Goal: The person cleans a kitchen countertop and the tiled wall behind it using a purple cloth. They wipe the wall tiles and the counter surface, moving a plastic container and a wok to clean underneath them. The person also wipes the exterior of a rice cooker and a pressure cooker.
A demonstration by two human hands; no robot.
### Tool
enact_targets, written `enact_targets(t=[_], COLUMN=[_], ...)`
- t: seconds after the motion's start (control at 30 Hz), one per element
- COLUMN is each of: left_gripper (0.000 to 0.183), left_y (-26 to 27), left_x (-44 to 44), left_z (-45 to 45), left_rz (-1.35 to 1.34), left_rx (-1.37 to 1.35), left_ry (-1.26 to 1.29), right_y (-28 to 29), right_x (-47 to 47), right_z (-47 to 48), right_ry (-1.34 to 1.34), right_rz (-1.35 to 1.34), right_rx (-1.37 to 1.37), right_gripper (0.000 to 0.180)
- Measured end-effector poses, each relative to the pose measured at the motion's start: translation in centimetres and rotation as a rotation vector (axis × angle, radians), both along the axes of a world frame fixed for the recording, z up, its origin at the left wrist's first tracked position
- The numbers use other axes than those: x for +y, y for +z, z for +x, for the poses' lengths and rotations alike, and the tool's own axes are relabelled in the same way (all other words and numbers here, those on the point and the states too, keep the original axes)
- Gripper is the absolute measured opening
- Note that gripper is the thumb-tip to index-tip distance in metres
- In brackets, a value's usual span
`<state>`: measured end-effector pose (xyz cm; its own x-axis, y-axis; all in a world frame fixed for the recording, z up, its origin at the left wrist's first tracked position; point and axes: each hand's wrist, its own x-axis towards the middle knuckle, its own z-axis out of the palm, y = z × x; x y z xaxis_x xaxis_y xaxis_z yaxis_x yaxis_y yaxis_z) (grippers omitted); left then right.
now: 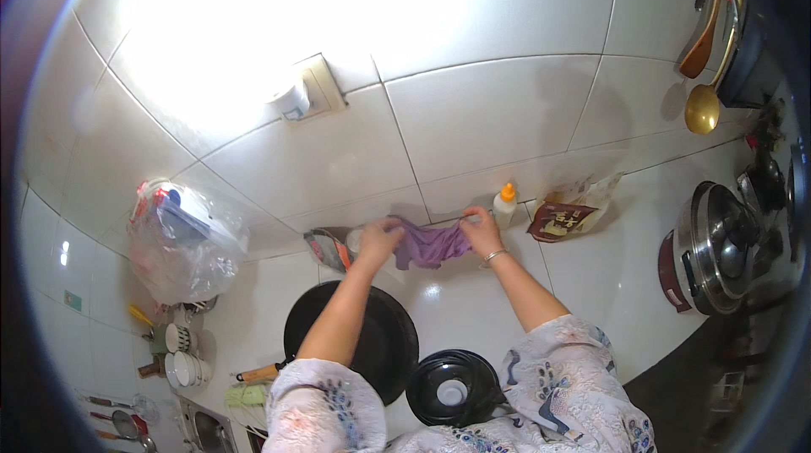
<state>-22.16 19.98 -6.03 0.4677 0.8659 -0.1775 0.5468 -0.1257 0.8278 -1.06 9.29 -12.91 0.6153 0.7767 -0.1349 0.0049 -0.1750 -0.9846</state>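
A purple cloth (434, 243) hangs stretched between my two hands, near the tiled wall at the back of the white counter. Its left end is pinched by my left hand (380, 243), its right end by my right hand (483, 232), which has a bangle on the wrist. The lower edge of the cloth droops in folds. Just right of my right hand stands a white squeeze bottle (505, 206) with an orange cap. Beside my left hand are a grey and orange packet (329, 248) and a pale object partly hidden behind the hand.
A black frying pan (386, 339) lies under my left forearm, beside a dark lidded pot (451, 383). A brown food bag (561, 219) and an electric cooker (716, 250) stand to the right. Plastic bags (184, 244) hang left, above stacked bowls (187, 369).
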Motion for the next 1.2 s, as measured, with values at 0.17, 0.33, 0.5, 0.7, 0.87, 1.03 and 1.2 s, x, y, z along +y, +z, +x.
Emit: enact_targets(t=[0.17, 0.33, 0.5, 0.7, 0.87, 1.03, 1.2], left_gripper=[0.045, 0.051, 0.056, 0.059, 0.053, 0.058, 0.061], left_y=[4.2, 4.5, -4.1, 3.3, -6.2, -5.8, -4.1], left_x=[-1.8, -3.1, 0.0, -2.2, 0.3, -1.3, -3.9], left_z=[2.6, 7.6, 7.6, 6.4, 3.6, -0.1, 2.1], left_rz=[-0.183, 0.076, 0.133, -0.012, 0.019, -0.253, -0.27], left_rx=[-0.445, -0.653, -0.26, -0.546, -0.176, -0.003, -0.532], left_ry=[0.051, -0.132, -0.221, -0.167, -0.186, -0.095, 0.028], right_y=[7.0, 9.4, -3.1, 9.4, -8.0, -3.5, -0.7], right_x=[-0.4, 1.7, 3.5, 4.4, 5.8, 0.3, 1.1], right_z=[1.8, 1.0, -1.1, 1.1, -1.0, -3.3, -3.3], right_ry=[-0.203, -0.512, -0.367, -0.68, -0.279, -0.232, -0.443], right_rz=[0.581, 0.54, 0.141, 0.401, -0.098, -0.138, 0.388], right_rx=[0.545, -0.725, -0.387, -0.263, -0.081, -0.027, 0.211], right_gripper=[0.026, 0.024, 0.016, 0.024, 0.03, 0.03, 0.024])
